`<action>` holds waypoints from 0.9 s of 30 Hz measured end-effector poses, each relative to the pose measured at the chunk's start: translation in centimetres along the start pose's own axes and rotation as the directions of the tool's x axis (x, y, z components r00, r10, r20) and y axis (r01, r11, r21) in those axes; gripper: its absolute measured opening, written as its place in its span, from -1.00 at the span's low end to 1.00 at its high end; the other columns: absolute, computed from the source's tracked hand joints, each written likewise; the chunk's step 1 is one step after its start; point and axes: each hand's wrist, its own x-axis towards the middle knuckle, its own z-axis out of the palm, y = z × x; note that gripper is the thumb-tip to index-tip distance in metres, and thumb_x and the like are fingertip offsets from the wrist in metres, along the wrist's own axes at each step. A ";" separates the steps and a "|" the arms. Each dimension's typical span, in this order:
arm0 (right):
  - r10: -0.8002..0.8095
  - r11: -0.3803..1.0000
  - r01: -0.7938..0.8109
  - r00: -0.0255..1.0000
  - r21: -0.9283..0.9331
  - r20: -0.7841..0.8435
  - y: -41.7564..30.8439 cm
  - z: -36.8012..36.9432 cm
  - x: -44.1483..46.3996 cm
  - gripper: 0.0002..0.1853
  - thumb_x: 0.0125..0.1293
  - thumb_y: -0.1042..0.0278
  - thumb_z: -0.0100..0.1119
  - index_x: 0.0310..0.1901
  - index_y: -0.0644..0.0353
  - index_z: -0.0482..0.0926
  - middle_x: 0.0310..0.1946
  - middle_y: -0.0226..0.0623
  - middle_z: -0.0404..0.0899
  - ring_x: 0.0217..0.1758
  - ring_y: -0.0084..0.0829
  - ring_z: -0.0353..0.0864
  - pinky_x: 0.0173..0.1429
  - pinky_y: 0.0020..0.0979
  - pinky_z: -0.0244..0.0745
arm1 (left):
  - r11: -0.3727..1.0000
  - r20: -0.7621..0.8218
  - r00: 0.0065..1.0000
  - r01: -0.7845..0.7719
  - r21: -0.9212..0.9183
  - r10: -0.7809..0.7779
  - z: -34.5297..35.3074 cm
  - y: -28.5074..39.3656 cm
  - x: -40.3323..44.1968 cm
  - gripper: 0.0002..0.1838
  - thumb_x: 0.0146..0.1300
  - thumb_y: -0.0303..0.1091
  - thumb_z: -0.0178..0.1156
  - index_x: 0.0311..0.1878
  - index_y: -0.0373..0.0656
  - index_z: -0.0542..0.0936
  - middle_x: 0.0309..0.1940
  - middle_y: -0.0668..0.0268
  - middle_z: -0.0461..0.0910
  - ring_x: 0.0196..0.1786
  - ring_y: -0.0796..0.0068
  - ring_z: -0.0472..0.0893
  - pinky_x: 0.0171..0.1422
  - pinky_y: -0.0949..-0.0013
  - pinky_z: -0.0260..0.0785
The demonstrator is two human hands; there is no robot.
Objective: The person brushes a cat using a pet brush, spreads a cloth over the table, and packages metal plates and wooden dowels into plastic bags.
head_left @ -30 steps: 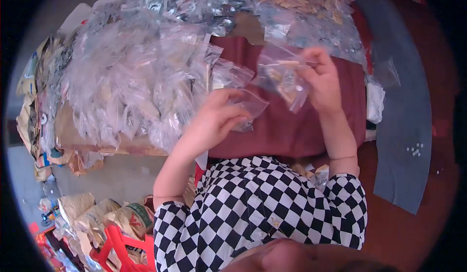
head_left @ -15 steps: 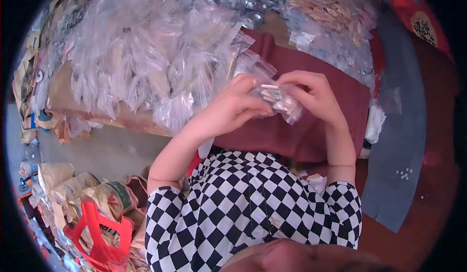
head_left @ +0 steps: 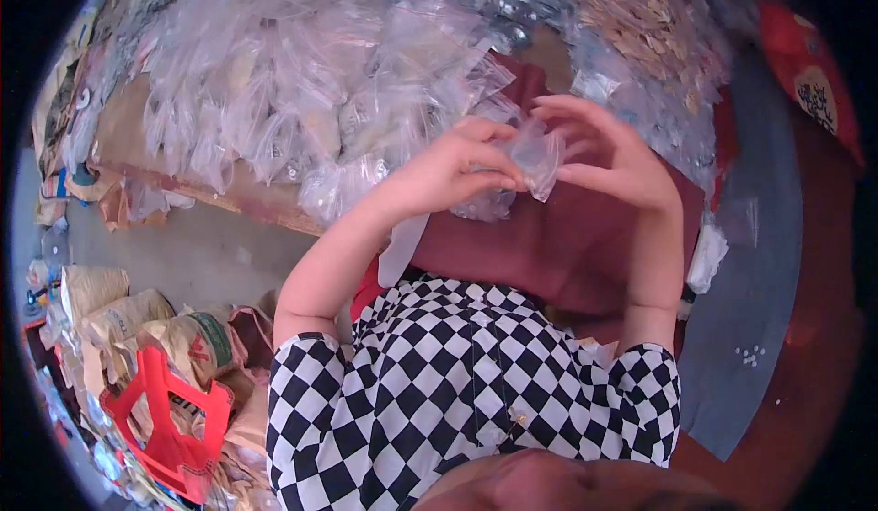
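Observation:
My left hand (head_left: pixel 466 165) pinches the edge of a small clear plastic bag (head_left: pixel 540 156) held up over the dark red cloth (head_left: pixel 572 246). To the right of the bag is my right hand (head_left: pixel 622 159), its thumb and fingers spread apart; some of its fingers are smeared by motion beside the bag. Another clear bag (head_left: pixel 485 206) lies just below my left hand, with contents too small to make out. Many zip bags (head_left: pixel 302 81) with small pieces inside cover the table to the left.
Bags of tan pieces (head_left: pixel 631 17) are heaped at the far right. A red plastic stool (head_left: pixel 215 420) and paper sacks (head_left: pixel 206 342) stand at lower left. On the right, a grey strip (head_left: pixel 732 401) holds several small white pieces (head_left: pixel 750 356).
The bag of small pieces is out of both hands. A different, emptier-looking clear bag is now in my left hand, and my right hand has opened.

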 end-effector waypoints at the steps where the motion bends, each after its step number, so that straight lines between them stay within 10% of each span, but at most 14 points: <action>1: 0.102 0.961 -0.082 0.993 0.263 -0.065 0.3 -0.3 -0.5 -0.51 0.11 0.40 0.34 0.14 0.19 0.58 -0.08 -0.27 0.66 -0.05 -0.44 0.62 0.11 -0.46 0.48 | 1.000 0.000 1.000 0.025 -0.018 -0.025 -0.2 -0.1 -0.2 -0.82 0.17 -0.39 0.32 -0.15 -0.01 0.75 0.21 0.07 0.48 0.28 0.11 0.43 0.35 0.18 0.24; 10: 0.157 0.984 -0.127 0.948 0.121 -0.275 5.2 3.1 -0.2 -0.74 0.12 0.47 0.33 -0.10 0.22 0.69 -0.26 -0.33 0.67 -0.19 -0.52 0.63 -0.08 -0.50 0.51 | 0.999 -0.011 1.000 -0.016 -0.028 0.016 0.1 -0.8 0.5 -0.84 0.17 -0.35 0.33 -0.17 -0.02 0.75 0.16 0.13 0.53 0.23 0.16 0.46 0.34 0.19 0.23; 13: 0.116 0.983 -0.130 0.986 -0.127 -0.118 4.4 3.9 1.0 -0.83 0.10 0.37 0.34 -0.24 0.14 0.71 -0.38 -0.27 0.65 -0.30 -0.38 0.66 -0.20 -0.41 0.52 | 0.999 -0.006 0.999 -0.045 -0.006 0.045 0.4 -1.0 0.6 -0.85 0.14 -0.36 0.34 -0.19 -0.03 0.74 0.15 0.15 0.53 0.21 0.16 0.48 0.34 0.17 0.22; 15: -0.181 0.814 0.220 0.975 -0.538 0.125 4.4 4.5 1.5 -0.86 0.08 0.27 0.32 -0.33 0.08 0.69 -0.43 -0.22 0.61 -0.35 -0.21 0.64 -0.29 -0.27 0.51 | 0.999 -0.017 0.999 -0.044 0.010 0.045 0.4 -0.9 0.5 -0.85 0.13 -0.38 0.34 -0.20 -0.04 0.74 0.15 0.17 0.53 0.20 0.15 0.48 0.33 0.16 0.22; 27: -0.162 0.940 0.219 0.961 -0.261 0.223 0.3 3.6 -2.4 -0.46 0.14 0.26 0.32 0.17 0.23 0.50 0.19 -0.08 0.49 0.28 -0.10 0.43 0.34 -0.14 0.28 | 0.995 0.004 0.996 -0.084 0.055 0.084 -0.2 1.6 -2.2 -0.77 0.05 -0.51 0.29 -0.20 -0.01 0.73 0.29 0.11 0.42 0.32 0.05 0.34 0.38 0.10 0.20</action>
